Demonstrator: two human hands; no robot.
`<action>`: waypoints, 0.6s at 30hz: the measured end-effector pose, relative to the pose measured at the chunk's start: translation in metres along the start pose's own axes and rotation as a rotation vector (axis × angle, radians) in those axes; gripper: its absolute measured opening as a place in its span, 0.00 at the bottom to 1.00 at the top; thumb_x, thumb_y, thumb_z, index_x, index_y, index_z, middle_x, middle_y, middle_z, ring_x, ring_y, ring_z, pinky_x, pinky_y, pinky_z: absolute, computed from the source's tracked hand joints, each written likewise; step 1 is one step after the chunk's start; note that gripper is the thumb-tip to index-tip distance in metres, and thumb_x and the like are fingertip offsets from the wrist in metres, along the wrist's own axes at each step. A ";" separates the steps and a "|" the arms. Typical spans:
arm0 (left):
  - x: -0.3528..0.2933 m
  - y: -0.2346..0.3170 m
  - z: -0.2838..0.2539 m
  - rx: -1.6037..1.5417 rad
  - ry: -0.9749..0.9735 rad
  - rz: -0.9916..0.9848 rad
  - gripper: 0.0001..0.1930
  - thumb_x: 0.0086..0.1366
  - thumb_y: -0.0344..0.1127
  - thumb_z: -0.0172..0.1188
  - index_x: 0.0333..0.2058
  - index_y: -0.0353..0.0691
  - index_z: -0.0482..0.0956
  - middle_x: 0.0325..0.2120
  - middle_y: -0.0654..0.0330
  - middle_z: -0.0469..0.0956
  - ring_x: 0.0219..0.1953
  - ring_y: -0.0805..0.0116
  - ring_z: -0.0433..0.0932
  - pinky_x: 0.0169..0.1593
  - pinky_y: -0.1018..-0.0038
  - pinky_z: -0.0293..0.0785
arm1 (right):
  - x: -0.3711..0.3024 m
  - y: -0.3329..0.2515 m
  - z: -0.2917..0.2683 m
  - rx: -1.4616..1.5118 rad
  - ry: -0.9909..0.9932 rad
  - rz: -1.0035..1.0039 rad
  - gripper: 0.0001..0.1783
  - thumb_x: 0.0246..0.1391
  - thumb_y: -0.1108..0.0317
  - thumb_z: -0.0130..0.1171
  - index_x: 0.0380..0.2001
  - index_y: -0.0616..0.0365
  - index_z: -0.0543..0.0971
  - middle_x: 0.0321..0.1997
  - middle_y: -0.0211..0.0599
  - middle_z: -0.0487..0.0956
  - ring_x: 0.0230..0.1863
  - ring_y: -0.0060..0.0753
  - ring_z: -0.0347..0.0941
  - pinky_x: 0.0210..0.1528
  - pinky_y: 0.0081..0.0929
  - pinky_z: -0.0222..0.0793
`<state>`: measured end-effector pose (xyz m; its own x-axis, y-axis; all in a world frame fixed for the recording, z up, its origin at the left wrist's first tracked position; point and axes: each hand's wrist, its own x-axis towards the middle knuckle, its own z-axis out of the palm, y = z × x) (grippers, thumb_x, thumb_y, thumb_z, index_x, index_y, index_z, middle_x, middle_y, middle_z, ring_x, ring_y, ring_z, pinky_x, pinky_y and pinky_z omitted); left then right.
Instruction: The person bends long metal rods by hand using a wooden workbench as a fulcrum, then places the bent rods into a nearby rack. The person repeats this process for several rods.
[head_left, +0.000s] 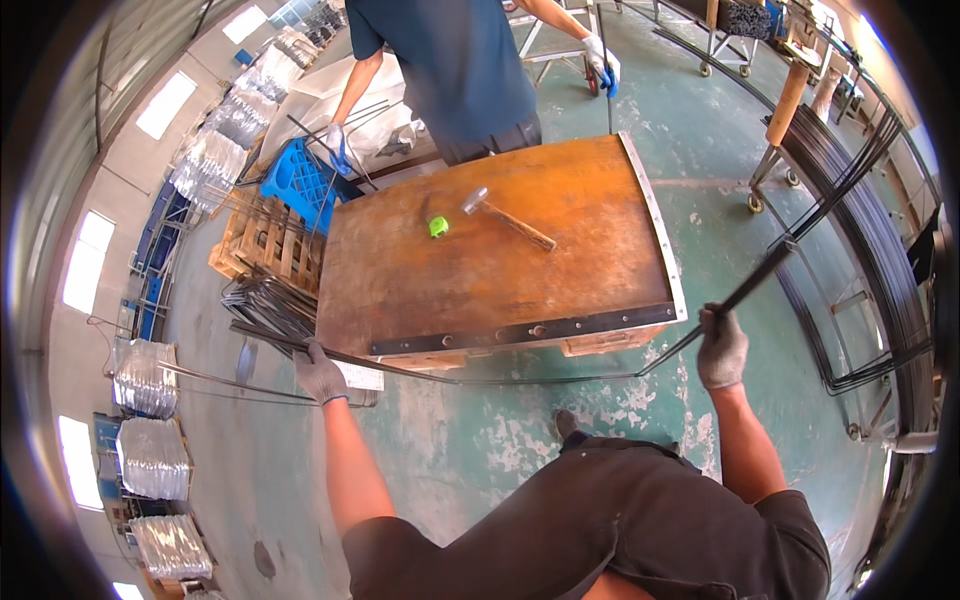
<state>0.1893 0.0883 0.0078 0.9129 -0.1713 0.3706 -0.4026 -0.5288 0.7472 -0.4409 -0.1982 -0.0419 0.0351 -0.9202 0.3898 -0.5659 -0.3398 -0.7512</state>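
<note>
A bundle of thin, dark, bent metal rods [757, 278] spans the space in front of me, just off the near edge of the workbench. My left hand [321, 373], in a pale work glove, is closed around its left part. At the right, my right hand [722, 350], also gloved, grips it higher up, where it slants toward the far right. On the worn brown workbench [400, 290] lie a hammer [518, 226] with a wooden handle and a bright green tape measure [438, 227]. Neither hand touches these tools.
Behind the bench stands a co-worker [440, 70] in a dark blue shirt, gloved hands on thin rods. A blue plastic crate [300, 183] and wooden pallet [262, 240] sit at the left. Long dark bars lie on a wheeled rack [870, 230] at the right. Wrapped stacks [150, 455] line the left wall.
</note>
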 end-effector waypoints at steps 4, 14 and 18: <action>-0.067 0.073 -0.022 -0.067 0.019 0.061 0.17 0.77 0.39 0.52 0.49 0.28 0.80 0.40 0.45 0.84 0.41 0.49 0.83 0.49 0.60 0.77 | 0.004 0.063 -0.096 0.158 0.105 0.080 0.09 0.73 0.70 0.58 0.49 0.64 0.81 0.35 0.34 0.83 0.40 0.23 0.79 0.47 0.25 0.76; -0.303 0.315 0.059 -0.261 -0.235 0.353 0.09 0.75 0.31 0.55 0.44 0.30 0.80 0.32 0.53 0.83 0.36 0.62 0.82 0.43 0.66 0.77 | 0.055 0.228 -0.388 -0.015 0.365 0.244 0.17 0.76 0.61 0.56 0.53 0.65 0.82 0.39 0.39 0.87 0.43 0.27 0.85 0.50 0.27 0.78; -0.361 0.399 0.112 -0.416 -0.370 0.357 0.06 0.74 0.26 0.55 0.44 0.32 0.80 0.32 0.59 0.82 0.35 0.70 0.81 0.43 0.71 0.78 | 0.072 0.265 -0.484 -0.192 0.434 0.287 0.19 0.76 0.59 0.57 0.54 0.64 0.83 0.41 0.41 0.88 0.44 0.28 0.86 0.50 0.28 0.79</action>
<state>-0.2934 -0.1534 0.1103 0.6514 -0.5902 0.4767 -0.6100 -0.0338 0.7917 -0.9869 -0.2603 0.0445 -0.4622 -0.7926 0.3978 -0.6442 -0.0081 -0.7648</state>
